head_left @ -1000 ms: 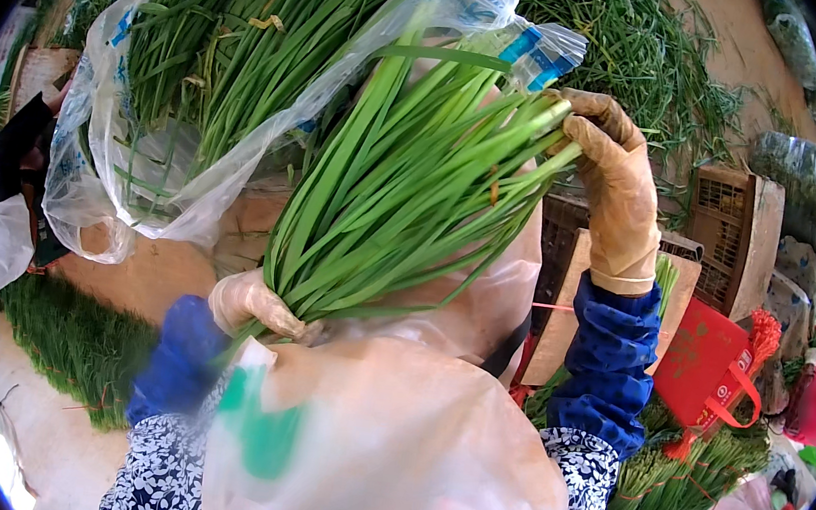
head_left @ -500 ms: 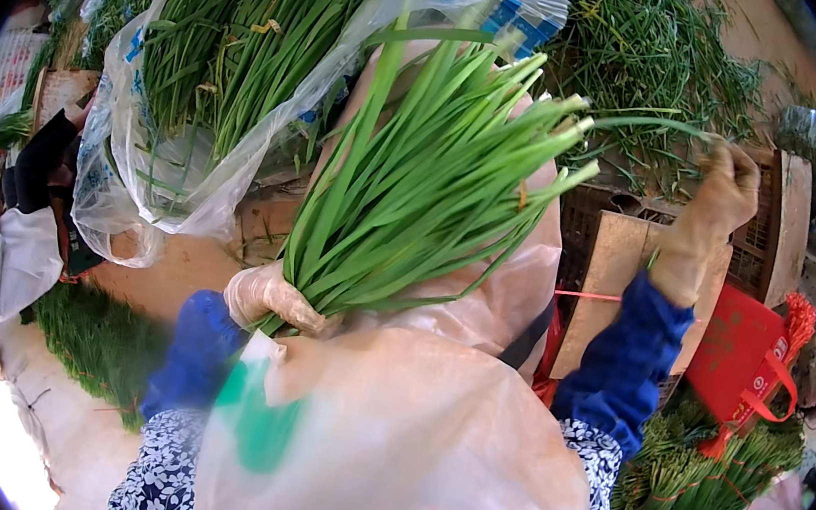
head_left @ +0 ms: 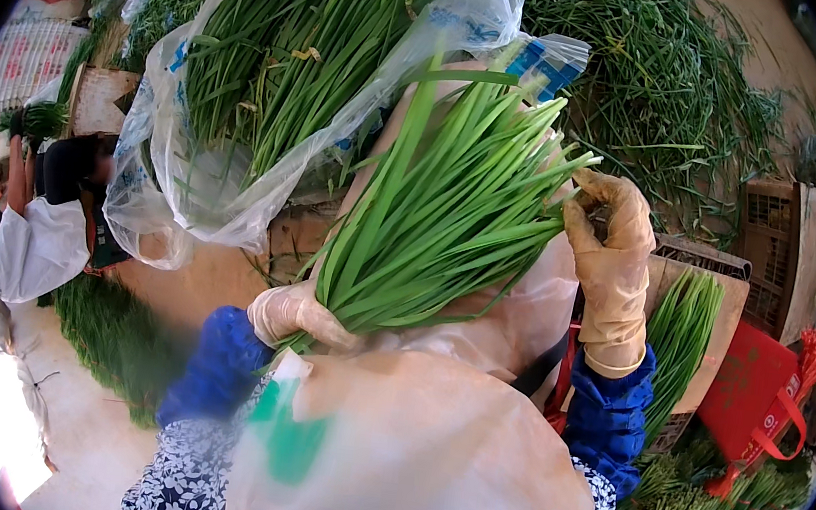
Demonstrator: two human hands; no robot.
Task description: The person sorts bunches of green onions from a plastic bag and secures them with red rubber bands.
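Two gloved hands meet at the bunch of garlic chives (head_left: 441, 229) in front of the plastic apron (head_left: 426, 449): the left hand (head_left: 305, 316) is clamped round its lower, leafy end, while the right hand (head_left: 618, 219), which half a second ago held a single strand out over the slatted crate (head_left: 768, 258), is back at the pale stem ends, fingers curled, though I cannot tell whether they pinch a stem. The clear plastic bag's edge (head_left: 231, 220) slants close along the bunch's left; rightward, a gap separates hand and crate.
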